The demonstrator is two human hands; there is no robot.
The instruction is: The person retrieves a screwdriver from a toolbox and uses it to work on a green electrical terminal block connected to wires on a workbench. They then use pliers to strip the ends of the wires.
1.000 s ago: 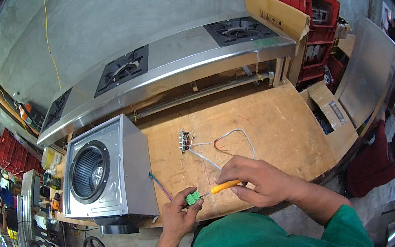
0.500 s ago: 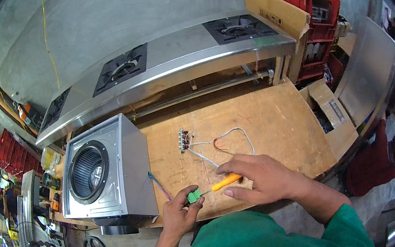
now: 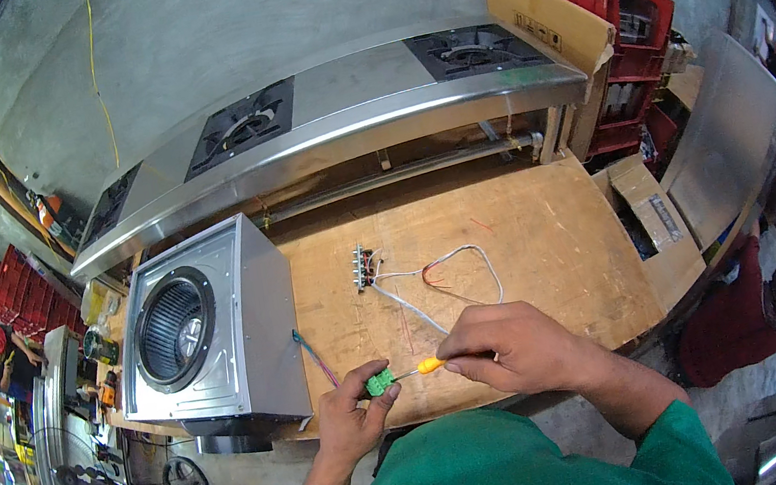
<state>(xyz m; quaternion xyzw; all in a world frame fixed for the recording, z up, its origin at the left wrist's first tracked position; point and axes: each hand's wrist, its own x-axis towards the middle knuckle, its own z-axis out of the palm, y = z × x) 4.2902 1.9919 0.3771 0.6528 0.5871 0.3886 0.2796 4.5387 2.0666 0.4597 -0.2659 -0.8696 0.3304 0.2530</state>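
Between the thumb and fingers of my left hand (image 3: 353, 418) is a small green terminal block (image 3: 381, 382). My right hand (image 3: 522, 348) is closed round a screwdriver with a yellow handle (image 3: 431, 364), and most of that handle is hidden in the fingers. The thin metal shaft points left and its tip meets the block. Coloured wires (image 3: 317, 360) run from the side of the grey metal blower box (image 3: 269, 329) down toward my left hand. Beyond my hands, a push-button switch strip (image 3: 361, 269) with white cable (image 3: 458, 257) and bare red wire ends lies on the wooden table.
The wooden table (image 3: 567, 247) carries the box with its round black fan inlet. Behind it stands a long steel stove (image 3: 341, 120) with several burners. Right are a cardboard carton (image 3: 647, 216) and stacked crates (image 3: 619, 51). People are at the far left and lower right.
My right hand has closed further round the screwdriver handle, covering more of it, and its fingers have curled in. My left hand keeps the green block in about the same place.
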